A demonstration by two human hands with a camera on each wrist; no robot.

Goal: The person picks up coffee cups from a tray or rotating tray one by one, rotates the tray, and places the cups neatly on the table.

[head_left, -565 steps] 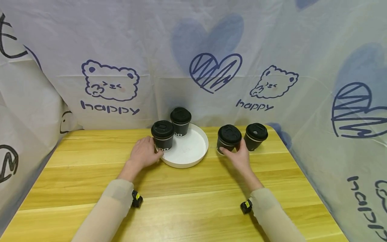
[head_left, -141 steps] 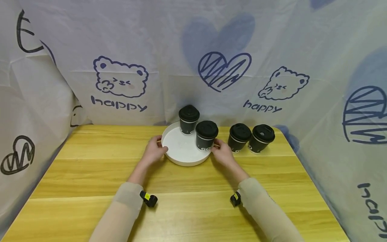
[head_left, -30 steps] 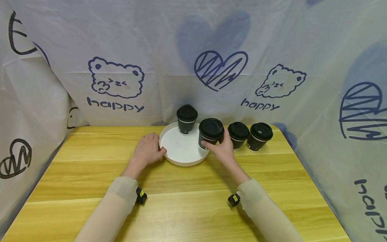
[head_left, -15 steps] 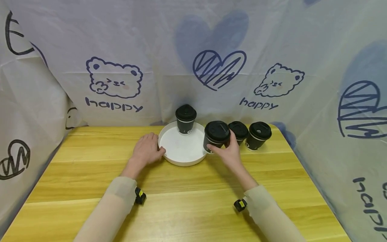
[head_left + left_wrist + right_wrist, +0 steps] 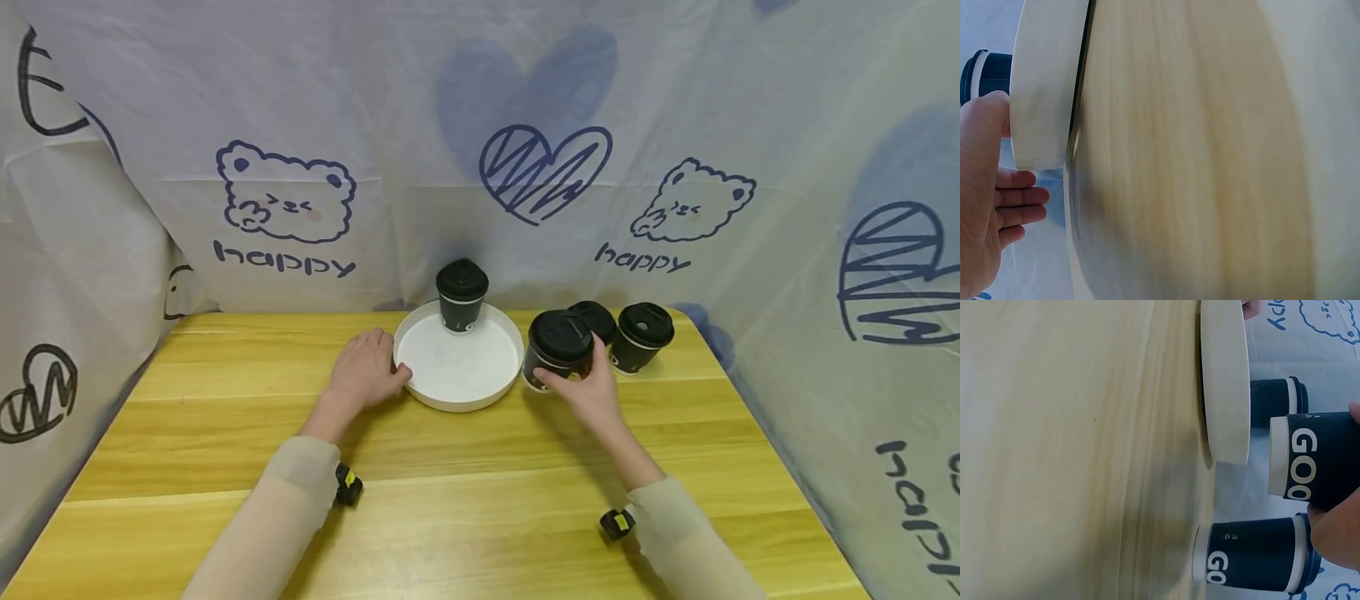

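My right hand (image 5: 588,396) grips a dark paper coffee cup (image 5: 561,337) with a black lid, just right of the tray. Upright and raised, that cup shows large white letters (image 5: 1302,464) in the right wrist view. On the round white tray (image 5: 457,375) one similar cup (image 5: 461,296) stands at the back. My left hand (image 5: 363,372) touches the tray's left edge, thumb at the rim, the other fingers (image 5: 1022,197) fairly straight outside its wall. Behind the held cup, another lidded cup (image 5: 596,317) is partly hidden.
A further lidded cup (image 5: 642,337) stands at the right, near the back edge of the wooden table (image 5: 465,517). A printed cloth (image 5: 420,233) hangs close behind and along both sides.
Over the last second my right hand has carried its cup from the tray's right side out past the rim, rightward. Earlier both hands held the tray. The left hand stays at the tray.
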